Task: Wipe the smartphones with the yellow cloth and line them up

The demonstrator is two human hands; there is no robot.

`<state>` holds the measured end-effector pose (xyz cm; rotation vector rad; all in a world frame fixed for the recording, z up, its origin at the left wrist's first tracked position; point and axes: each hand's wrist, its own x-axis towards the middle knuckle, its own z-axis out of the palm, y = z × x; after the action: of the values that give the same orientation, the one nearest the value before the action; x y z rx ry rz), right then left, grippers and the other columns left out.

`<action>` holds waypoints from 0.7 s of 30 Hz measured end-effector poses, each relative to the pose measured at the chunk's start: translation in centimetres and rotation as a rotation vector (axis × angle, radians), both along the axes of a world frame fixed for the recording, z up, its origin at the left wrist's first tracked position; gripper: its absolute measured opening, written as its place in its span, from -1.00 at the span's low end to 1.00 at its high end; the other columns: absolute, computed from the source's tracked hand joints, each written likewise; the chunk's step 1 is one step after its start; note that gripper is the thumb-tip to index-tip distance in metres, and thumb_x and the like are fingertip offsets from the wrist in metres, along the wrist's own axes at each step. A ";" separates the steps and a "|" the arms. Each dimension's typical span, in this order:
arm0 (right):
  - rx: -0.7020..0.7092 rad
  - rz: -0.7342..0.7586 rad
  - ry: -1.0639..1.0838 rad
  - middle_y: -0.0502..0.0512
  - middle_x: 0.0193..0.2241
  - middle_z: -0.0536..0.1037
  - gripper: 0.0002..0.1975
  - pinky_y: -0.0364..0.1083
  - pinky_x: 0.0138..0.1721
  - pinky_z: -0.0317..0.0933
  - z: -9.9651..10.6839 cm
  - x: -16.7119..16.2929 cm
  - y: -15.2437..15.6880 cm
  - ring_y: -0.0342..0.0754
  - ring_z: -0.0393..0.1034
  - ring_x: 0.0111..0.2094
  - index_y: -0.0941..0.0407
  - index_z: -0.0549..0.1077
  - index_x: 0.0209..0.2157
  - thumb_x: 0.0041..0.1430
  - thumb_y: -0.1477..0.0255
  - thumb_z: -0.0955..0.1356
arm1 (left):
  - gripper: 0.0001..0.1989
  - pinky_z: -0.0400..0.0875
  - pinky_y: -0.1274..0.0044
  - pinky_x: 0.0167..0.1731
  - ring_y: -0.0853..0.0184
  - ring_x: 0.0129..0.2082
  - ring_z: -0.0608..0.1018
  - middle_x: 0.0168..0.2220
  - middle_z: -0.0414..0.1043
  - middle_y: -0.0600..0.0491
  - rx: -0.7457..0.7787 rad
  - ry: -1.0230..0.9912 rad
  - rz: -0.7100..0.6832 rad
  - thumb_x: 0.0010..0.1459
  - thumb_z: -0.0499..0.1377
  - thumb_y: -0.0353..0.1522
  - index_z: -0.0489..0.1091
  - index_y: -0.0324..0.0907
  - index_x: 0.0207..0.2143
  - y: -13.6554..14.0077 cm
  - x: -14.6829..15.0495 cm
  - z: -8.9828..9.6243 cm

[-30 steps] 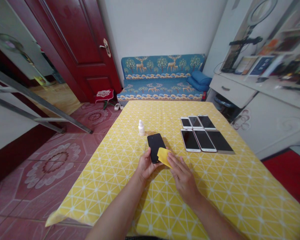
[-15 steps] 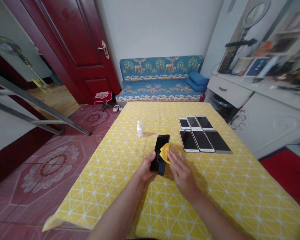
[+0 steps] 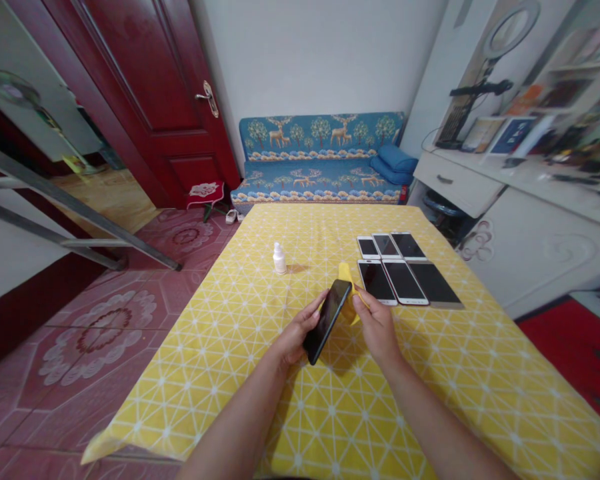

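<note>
My left hand (image 3: 299, 331) grips a black smartphone (image 3: 327, 321) along its left side, with the phone tilted so its right edge shows. In my right hand (image 3: 377, 325) a yellow cloth (image 3: 347, 273) is pinched between thumb and fingers, by the phone's upper right edge. Part of the cloth hangs behind the phone, and I cannot tell whether it touches the back. A small white bottle (image 3: 279, 259) stands upright to the left of the phone. To the right, several phones lie face up in two rows, among them a white-framed phone (image 3: 406, 281) in the nearer row.
A yellow patterned tablecloth (image 3: 220, 373) covers the table. Beyond it is a blue sofa (image 3: 320, 167) with deer prints. A white cabinet (image 3: 555, 233) stands at the right, and a metal ladder-like frame (image 3: 95, 230) leans at the left.
The phone has tilted up onto its edge. My right hand has moved the cloth off the screen's middle to the right, to the phone's upper right edge.
</note>
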<state>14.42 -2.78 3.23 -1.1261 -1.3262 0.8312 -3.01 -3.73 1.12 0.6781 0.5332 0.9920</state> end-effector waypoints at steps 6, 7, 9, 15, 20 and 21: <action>-0.304 0.160 0.273 0.23 -0.21 0.63 -0.57 0.19 -0.15 0.41 -3.2 -0.3 0.5 0.21 0.55 -0.20 0.16 0.58 -0.19 0.08 0.11 0.38 | -0.92 -0.07 0.76 -0.81 0.62 -0.75 0.10 -0.57 0.11 0.17 -0.273 -0.360 -0.080 0.17 0.11 -0.45 0.34 -0.23 -0.40 0.4 -0.7 -0.5; -0.328 0.125 0.350 0.24 -0.22 0.63 -0.57 0.18 -0.17 0.43 -3.5 -0.3 0.7 0.21 0.55 -0.21 0.17 0.58 -0.19 0.08 0.12 0.38 | -0.84 -0.06 0.78 -0.80 0.63 -0.75 0.08 -0.57 0.08 0.17 -0.302 -0.391 -0.053 0.17 0.09 -0.48 0.26 -0.23 -0.49 0.5 -0.8 -0.5; -0.303 0.020 0.414 0.25 -0.20 0.62 -0.57 0.20 -0.12 0.40 -3.6 -0.4 1.1 0.23 0.53 -0.16 0.18 0.57 -0.18 0.06 0.13 0.40 | -0.77 -0.03 0.81 -0.79 0.65 -0.75 0.05 -0.56 0.04 0.18 -0.331 -0.422 -0.010 0.17 0.05 -0.54 0.16 -0.22 -0.54 0.4 -0.9 -0.5; 0.010 -0.006 0.004 0.20 0.16 0.38 -0.53 0.19 0.26 0.00 -1.6 -2.2 1.3 0.10 0.19 0.22 0.12 0.40 0.11 0.24 0.20 0.28 | -0.81 0.02 0.82 -0.79 0.66 -0.75 0.06 -0.55 0.14 0.16 -0.329 -0.392 -0.147 0.20 0.02 -0.51 0.26 -0.27 -0.50 0.2 -0.4 -0.8; 0.179 0.017 -0.288 0.13 0.28 0.18 -0.55 0.18 0.29 -0.06 -1.2 -3.2 0.7 0.03 0.01 0.31 0.05 0.27 0.21 0.34 0.30 0.17 | -0.85 0.09 0.76 -0.78 0.54 -0.64 0.32 -0.38 0.42 -0.06 -0.289 -0.322 -0.187 0.14 0.15 -0.42 0.41 -0.32 -0.24 0.3 0.0 -1.8; 0.199 0.020 -0.334 0.11 0.29 0.16 -0.55 0.19 0.29 -0.06 -1.2 -3.2 0.7 0.03 -0.01 0.31 0.03 0.25 0.22 0.34 0.32 0.16 | -0.81 0.12 0.74 -0.76 0.48 -0.58 0.40 -0.36 0.44 -0.07 -0.267 -0.308 -0.173 0.12 0.18 -0.40 0.42 -0.30 -0.21 0.4 0.1 -1.9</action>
<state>11.26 -2.11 2.02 -1.1259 -1.6587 0.5240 -2.92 -3.35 -0.80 0.3186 0.3214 0.8248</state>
